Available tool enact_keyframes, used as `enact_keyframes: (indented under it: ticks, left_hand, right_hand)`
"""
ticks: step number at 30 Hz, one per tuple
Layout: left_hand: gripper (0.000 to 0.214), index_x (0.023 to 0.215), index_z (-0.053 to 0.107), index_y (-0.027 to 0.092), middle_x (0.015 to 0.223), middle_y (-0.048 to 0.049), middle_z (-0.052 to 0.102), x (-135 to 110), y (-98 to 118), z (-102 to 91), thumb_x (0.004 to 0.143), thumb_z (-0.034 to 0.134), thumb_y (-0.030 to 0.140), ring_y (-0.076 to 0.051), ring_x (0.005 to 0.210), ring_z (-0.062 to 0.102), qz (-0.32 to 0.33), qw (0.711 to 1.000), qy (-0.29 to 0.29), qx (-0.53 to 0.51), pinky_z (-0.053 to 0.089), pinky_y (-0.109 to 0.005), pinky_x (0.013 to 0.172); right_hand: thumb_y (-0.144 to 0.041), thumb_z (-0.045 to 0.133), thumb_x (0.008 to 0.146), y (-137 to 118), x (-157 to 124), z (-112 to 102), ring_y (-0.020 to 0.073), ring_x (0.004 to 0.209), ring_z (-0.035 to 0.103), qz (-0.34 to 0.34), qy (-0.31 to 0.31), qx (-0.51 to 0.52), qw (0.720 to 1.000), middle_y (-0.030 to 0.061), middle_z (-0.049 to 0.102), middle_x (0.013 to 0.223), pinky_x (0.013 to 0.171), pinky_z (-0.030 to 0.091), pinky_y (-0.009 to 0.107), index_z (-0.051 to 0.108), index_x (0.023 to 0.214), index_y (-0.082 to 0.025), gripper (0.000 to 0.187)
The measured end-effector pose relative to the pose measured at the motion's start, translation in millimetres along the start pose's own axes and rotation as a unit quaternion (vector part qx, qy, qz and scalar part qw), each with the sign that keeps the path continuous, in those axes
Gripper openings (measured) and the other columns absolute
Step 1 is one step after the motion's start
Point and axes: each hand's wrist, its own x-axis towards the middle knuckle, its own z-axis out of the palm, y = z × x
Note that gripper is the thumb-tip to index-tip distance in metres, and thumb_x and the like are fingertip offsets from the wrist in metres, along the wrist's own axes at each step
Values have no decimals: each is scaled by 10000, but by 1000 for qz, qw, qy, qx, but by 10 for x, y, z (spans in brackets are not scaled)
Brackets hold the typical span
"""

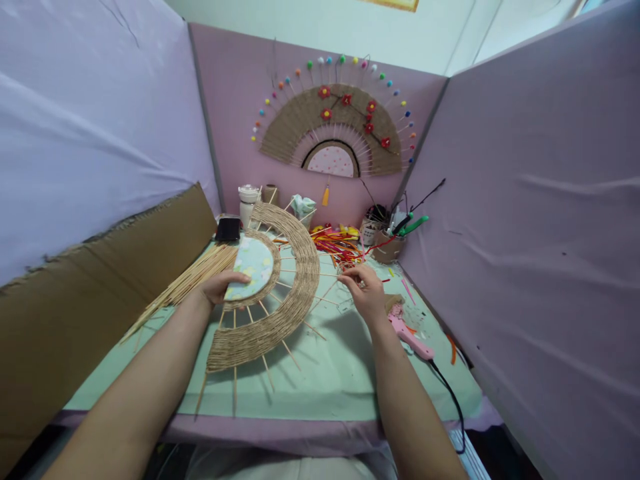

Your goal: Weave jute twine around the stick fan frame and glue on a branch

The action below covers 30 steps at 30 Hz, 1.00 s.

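Observation:
A fan-shaped craft piece [306, 267] of wooden sticks and wound brown twine is held up over the table, turned with its curved side to the right. My left hand [220, 287] is closed on its pale green, flower-patterned half-circle centre [256, 261], thumb on top and fingers hidden beneath. At the outer edge, my right hand [365, 288] pinches with thumb and forefinger at the tip of a thin stick [329, 274] that sticks out past the twine band. Whether something small is also in that pinch cannot be made out. Below the right hand lies a pink glue gun [414, 341].
Loose sticks [185, 280] lie at the left beside a cardboard panel [150, 240]. Red and orange pipe cleaners [336, 245], a tool holder [389, 248] and a white jar [247, 203] stand or lie behind. A finished fan [300, 117] hangs on the back partition.

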Motion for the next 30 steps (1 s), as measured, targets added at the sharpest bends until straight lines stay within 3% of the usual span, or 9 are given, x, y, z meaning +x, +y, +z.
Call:
enact_keyframes:
  ticks: [5,11,17,22,26,30]
  left_hand:
    - [524,1216,568,124,712,-137,730,6,-15,-14,693,585,94,-250,517,670,-15,1000,-4,0,541,-280,387]
    - [486,1157,603,129,748,-144,734,55,-106,-45,673,579,103,-271,537,679,-21,999,-45,-1,522,-270,352]
    - [541,1188,574,82,696,-151,724,109,-179,-113,652,562,150,-274,509,671,-15,997,-65,-27,495,-260,313]
    - [525,1187,583,92,758,-161,732,93,-157,-69,666,554,150,-291,575,690,-39,996,-73,-30,523,-283,354]
    - [421,1054,650,63,712,-167,725,117,-182,58,647,565,129,-277,557,679,-73,995,-67,-4,514,-269,364]
    - [303,913,665,35,670,-165,712,124,-190,89,658,522,113,-259,527,660,-88,995,-38,9,493,-257,359]
  right_hand:
    - [-322,650,774,19,23,-69,154,670,497,79,-67,84,991,8,590,691,657,401,292,631,702,-200,143]
    - [-373,642,753,80,7,-140,123,600,482,216,-145,229,938,-1,578,667,558,383,241,605,752,-182,195]
    - [-362,695,697,107,-15,-178,118,620,502,240,-170,323,900,10,608,725,580,400,240,624,794,-188,212]
    - [-369,665,736,73,-13,-116,136,670,553,212,-184,269,922,23,656,780,620,430,259,666,824,-194,195]
    - [-345,646,745,11,1,-4,147,670,560,166,-173,182,954,14,646,700,634,435,267,669,713,-178,172]
    - [-316,632,748,-38,21,15,136,622,537,152,-156,144,965,3,620,651,600,415,254,655,674,-172,163]
